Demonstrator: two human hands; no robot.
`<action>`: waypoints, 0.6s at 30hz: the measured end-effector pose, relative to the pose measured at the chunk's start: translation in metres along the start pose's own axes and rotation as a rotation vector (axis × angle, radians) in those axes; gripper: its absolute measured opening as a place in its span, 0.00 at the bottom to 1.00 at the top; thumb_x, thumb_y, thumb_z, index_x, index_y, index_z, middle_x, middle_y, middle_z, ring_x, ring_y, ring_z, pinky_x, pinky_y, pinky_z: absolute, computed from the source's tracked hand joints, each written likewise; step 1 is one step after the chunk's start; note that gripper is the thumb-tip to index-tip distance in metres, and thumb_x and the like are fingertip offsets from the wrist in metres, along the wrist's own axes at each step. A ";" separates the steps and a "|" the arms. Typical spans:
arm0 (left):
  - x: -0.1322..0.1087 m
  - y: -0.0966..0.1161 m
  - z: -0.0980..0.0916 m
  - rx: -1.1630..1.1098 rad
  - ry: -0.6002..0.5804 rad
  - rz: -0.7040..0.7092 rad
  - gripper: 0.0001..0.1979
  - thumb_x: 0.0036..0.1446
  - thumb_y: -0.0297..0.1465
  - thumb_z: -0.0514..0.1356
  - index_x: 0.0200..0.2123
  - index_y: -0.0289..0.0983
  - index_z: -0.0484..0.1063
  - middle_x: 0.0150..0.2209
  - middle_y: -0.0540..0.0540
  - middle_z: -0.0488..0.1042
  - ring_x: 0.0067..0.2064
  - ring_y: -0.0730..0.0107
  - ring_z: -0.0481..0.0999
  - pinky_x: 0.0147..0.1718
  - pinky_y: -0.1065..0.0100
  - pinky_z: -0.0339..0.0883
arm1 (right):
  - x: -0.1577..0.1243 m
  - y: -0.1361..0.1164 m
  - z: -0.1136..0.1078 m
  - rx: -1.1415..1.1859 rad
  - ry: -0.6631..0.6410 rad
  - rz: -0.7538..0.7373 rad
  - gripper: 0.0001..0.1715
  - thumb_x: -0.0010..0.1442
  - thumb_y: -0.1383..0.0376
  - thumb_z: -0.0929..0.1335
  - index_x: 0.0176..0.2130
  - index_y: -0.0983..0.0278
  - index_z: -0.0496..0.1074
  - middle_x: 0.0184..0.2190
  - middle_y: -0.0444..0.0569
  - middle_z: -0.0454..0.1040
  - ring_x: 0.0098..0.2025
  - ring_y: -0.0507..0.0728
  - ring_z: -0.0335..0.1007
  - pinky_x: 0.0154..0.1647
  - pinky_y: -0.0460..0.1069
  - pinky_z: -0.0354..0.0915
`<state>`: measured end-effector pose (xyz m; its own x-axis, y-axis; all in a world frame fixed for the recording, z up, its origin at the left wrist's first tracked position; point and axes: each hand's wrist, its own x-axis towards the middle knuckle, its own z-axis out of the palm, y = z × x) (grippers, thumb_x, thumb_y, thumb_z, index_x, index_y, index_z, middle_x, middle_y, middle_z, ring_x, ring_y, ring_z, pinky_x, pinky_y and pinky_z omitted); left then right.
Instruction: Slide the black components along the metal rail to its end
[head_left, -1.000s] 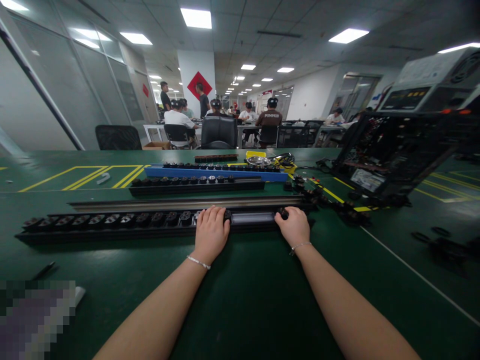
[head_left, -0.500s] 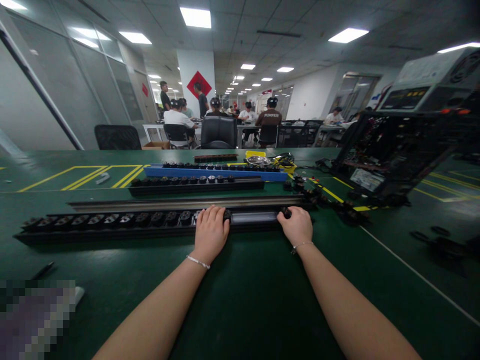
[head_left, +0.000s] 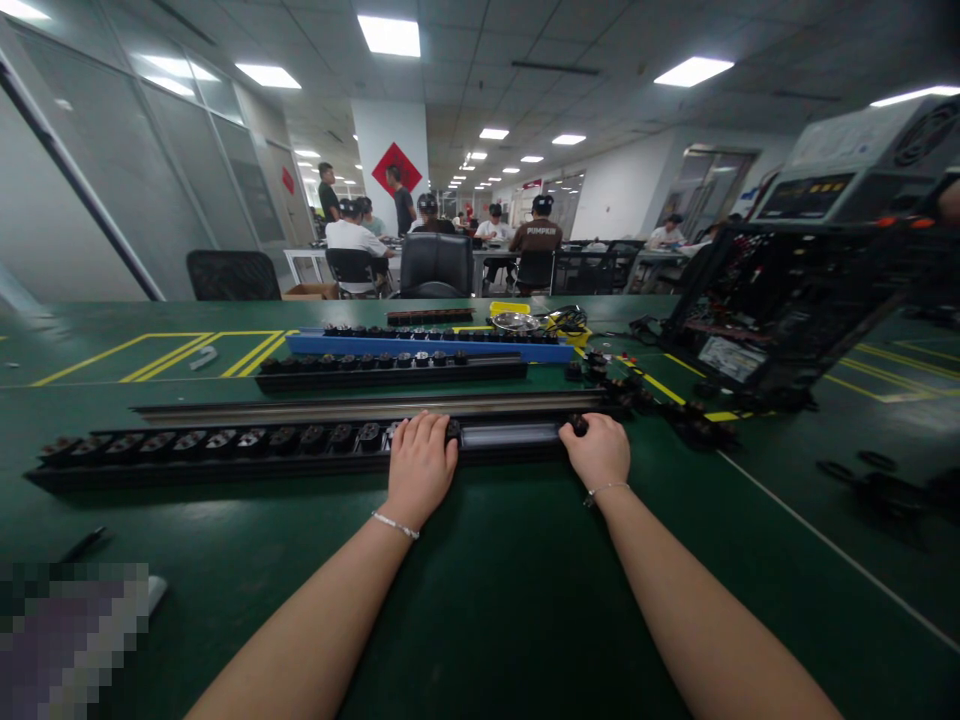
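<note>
Long black socket strip (head_left: 225,455) lies lengthwise on the green mat (head_left: 480,580), just in front of a bare metal rail (head_left: 360,408). Left hand (head_left: 420,462) rests palm-down over the strip, fingers together and curled over its far edge, covering the last fitted socket. Right hand (head_left: 598,452) sits at the strip's right end, fingers closed in a pinch on a small black socket piece (head_left: 578,425); grip underneath hidden. Between the hands the channel shows an open stretch of pale, smooth metal. Judgement: the piece should go in squarely, kept level with the channel walls, with the left hand bracing the strip so it cannot slide on the mat; tilting would likely jam it. Fitted sockets look like matte moulded plastic, blocky, evenly spaced. Mat is dull and slightly grippy-looking, with yellow lines. Further back: another black strip (head_left: 390,368) and a blue strip (head_left: 427,345), both populated; loose black pieces (head_left: 675,410) scattered to the right; a round metal dish (head_left: 514,321).
</note>
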<state>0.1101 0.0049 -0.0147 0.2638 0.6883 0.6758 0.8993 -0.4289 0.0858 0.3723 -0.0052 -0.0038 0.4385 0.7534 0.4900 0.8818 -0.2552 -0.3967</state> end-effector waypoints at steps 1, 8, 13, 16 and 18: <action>0.000 0.000 0.000 0.000 -0.002 0.000 0.18 0.61 0.34 0.51 0.51 0.34 0.70 0.51 0.39 0.74 0.56 0.54 0.67 0.58 0.53 0.53 | 0.001 0.001 0.000 -0.007 0.001 0.002 0.19 0.53 0.59 0.63 0.36 0.69 0.75 0.38 0.57 0.75 0.42 0.61 0.65 0.46 0.52 0.59; 0.001 0.000 -0.001 0.005 -0.014 0.000 0.18 0.61 0.33 0.52 0.51 0.33 0.69 0.51 0.39 0.73 0.56 0.54 0.67 0.58 0.54 0.53 | 0.002 0.003 0.001 -0.038 0.000 0.009 0.19 0.52 0.58 0.62 0.33 0.68 0.75 0.35 0.57 0.75 0.40 0.61 0.65 0.47 0.53 0.57; 0.001 0.000 0.001 0.008 -0.009 -0.001 0.18 0.61 0.34 0.51 0.51 0.34 0.69 0.51 0.39 0.73 0.57 0.54 0.67 0.58 0.53 0.53 | 0.000 0.001 0.001 -0.034 0.006 0.037 0.19 0.52 0.57 0.62 0.34 0.67 0.75 0.38 0.57 0.75 0.42 0.62 0.65 0.51 0.58 0.54; 0.001 -0.001 0.001 0.008 -0.008 -0.002 0.18 0.61 0.34 0.51 0.51 0.34 0.69 0.51 0.39 0.73 0.57 0.54 0.66 0.58 0.53 0.53 | -0.001 0.001 0.001 -0.026 0.021 0.074 0.20 0.52 0.57 0.62 0.36 0.67 0.75 0.40 0.57 0.74 0.45 0.63 0.64 0.53 0.60 0.52; 0.000 -0.001 0.001 0.008 -0.010 -0.002 0.18 0.62 0.34 0.51 0.51 0.34 0.69 0.51 0.39 0.73 0.57 0.54 0.66 0.58 0.53 0.53 | -0.001 0.002 0.001 -0.023 0.018 0.095 0.21 0.52 0.57 0.62 0.37 0.67 0.74 0.40 0.57 0.74 0.45 0.63 0.64 0.53 0.60 0.52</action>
<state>0.1099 0.0060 -0.0153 0.2658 0.6948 0.6683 0.9025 -0.4230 0.0808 0.3735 -0.0054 -0.0059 0.5231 0.7142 0.4650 0.8397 -0.3386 -0.4245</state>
